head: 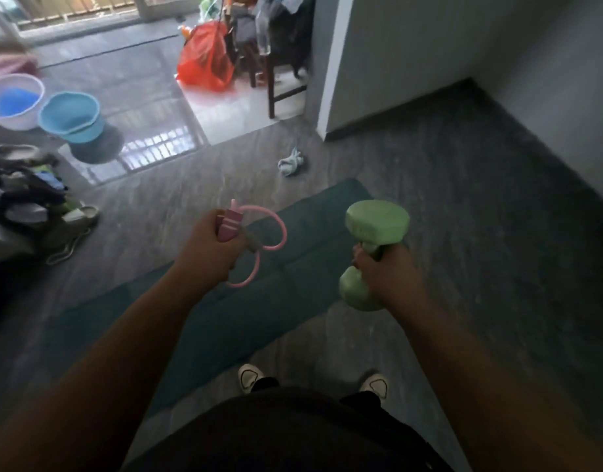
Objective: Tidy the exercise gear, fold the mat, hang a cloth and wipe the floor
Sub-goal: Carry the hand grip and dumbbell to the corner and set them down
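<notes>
Over at nine o'clock from the person, a pile of shoes [37, 202] is lying beside two basins [70, 115], well apart from the gear. Moving rightward, the left hand [208, 247] is closing its fingers together around the handles of a pink skipping rope [259, 247], with loops of cord hanging out toward three o'clock of the fist. That rope is looking light and floppy; I am judging that the stiff handles are the right place to hold it, since loose cord is likely to swing and snag. Under both hands, a dark green mat [293, 253] is lying flat on the floor [463, 216], running from seven o'clock up toward one o'clock; it is looking soft and bendy, best taken by a short edge for folding. Ahead at twelve o'clock, a pale crumpled cloth [290, 162] is sitting on the floor just beyond the mat's far end, limp and easy to pinch anywhere. Further right, the right hand [385, 272] is wrapping its fingers tightly around the narrow middle bar of a green dumbbell [375, 229], held tilted with one head up and away. It is probably dense and heavy, so the full-fist hold at the middle is suiting it.
</notes>
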Available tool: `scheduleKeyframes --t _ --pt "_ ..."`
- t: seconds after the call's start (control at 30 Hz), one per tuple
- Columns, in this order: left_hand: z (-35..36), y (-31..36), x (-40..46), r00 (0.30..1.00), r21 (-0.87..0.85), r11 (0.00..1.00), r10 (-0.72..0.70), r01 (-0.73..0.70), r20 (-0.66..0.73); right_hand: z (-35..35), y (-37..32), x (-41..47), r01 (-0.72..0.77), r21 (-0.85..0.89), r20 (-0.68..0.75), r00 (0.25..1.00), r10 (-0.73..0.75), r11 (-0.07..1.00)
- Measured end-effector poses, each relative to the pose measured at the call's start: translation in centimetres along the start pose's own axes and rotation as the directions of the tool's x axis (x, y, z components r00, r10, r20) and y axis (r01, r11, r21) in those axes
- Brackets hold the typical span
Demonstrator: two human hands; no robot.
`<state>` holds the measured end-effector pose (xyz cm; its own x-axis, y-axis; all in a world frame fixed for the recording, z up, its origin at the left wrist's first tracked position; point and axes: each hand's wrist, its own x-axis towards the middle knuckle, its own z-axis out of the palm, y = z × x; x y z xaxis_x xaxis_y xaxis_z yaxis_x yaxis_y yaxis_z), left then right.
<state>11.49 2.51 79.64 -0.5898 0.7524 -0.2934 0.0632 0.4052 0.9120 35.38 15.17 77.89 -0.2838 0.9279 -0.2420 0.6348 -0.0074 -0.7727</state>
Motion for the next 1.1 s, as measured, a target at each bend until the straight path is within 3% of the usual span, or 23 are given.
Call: scheduleKeyframes --t 0.43,0.63,0.97,1.1 --pt "28.2 12.6 -7.6 0.942 -0.001 0.961 0.272 -0.277 0.196 -28.6 13.1 -6.2 0.037 0.082 -0.369 0.929 -0.004 0.996" --pt "43.0 18.1 -13.4 0.854 -0.045 0.919 0.382 -0.392 0.353 -41.3 20.3 -9.7 0.005 0.141 -0.521 0.85 0.07 0.99" --pt "60.0 24.3 -14.8 0.738 -0.08 0.908 0.383 -0.411 0.556 -52.8 28.2 -11.4 -0.027 0.344 -0.671 0.693 0.265 0.939" --pt "65.5 26.0 -13.0 0.721 -0.103 0.911 0.382 -0.4 0.578 -56.2 29.3 -9.2 -0.037 0.36 -0.68 0.674 0.29 0.932"
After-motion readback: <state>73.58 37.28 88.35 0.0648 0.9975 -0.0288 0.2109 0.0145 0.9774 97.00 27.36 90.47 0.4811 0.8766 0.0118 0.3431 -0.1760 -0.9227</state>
